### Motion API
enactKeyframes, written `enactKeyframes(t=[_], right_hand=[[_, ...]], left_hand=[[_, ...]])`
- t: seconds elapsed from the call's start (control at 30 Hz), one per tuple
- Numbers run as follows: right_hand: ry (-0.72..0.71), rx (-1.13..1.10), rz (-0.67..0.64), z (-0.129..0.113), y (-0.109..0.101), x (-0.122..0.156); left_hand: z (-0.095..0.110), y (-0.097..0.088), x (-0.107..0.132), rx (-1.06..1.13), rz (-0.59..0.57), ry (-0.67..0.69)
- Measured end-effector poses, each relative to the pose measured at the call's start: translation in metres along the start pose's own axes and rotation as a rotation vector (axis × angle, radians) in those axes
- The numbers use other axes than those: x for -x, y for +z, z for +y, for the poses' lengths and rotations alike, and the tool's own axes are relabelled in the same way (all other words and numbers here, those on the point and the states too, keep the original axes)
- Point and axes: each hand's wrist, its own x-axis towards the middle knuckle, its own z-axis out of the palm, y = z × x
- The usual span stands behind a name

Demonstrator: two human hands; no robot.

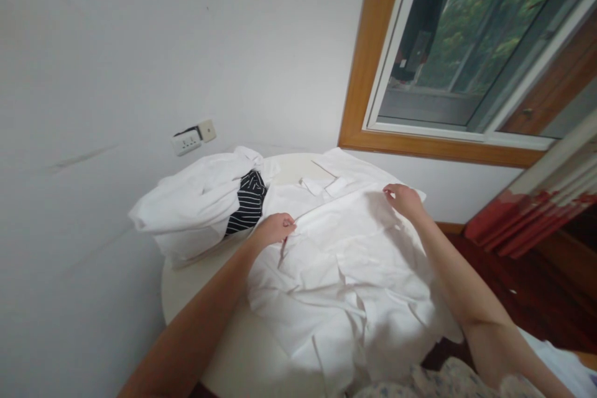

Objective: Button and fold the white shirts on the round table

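Observation:
A white shirt [345,267] lies spread over a round white table [219,323], its collar toward the wall. My left hand [275,228] pinches a folded edge of the shirt near the collar's left side. My right hand [405,200] grips the same fold farther right, fingers curled on the cloth. Both forearms reach in from the bottom of the view.
A heap of white clothes [196,205] with a black-and-white striped garment [249,202] sits at the table's back left. A wall socket [193,137] is on the white wall behind. A wood-framed window [448,74] is at the right, with a red curtain [536,217] below it.

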Motion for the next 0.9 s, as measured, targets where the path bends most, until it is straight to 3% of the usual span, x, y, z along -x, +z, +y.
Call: enactKeyframes(t=[0.13, 0.23, 0.47, 0.63, 0.8, 0.9], right_hand=[[-0.186, -0.150, -0.102, 0.035, 0.003, 0.043], [-0.246, -0.146, -0.103, 0.041, 0.013, 0.065], [-0.068, 0.066, 0.043, 0.017, 0.026, 0.074], [0.007, 0.078, 0.122, 0.020, 0.031, 0.081], [0.124, 0.060, 0.034, 0.026, 0.045, 0.082], [0.155, 0.047, -0.045, 0.029, 0.048, 0.079]], left_hand=[[0.006, -0.002, 0.002, -0.045, -0.005, -0.033], [0.009, -0.002, 0.003, -0.125, 0.020, 0.007], [0.009, 0.004, 0.001, -0.179, 0.117, 0.131], [0.006, 0.006, 0.000, -0.075, 0.100, 0.148], [0.003, 0.006, 0.001, -0.136, 0.131, 0.188], [0.004, 0.004, 0.004, -0.211, 0.204, 0.318]])
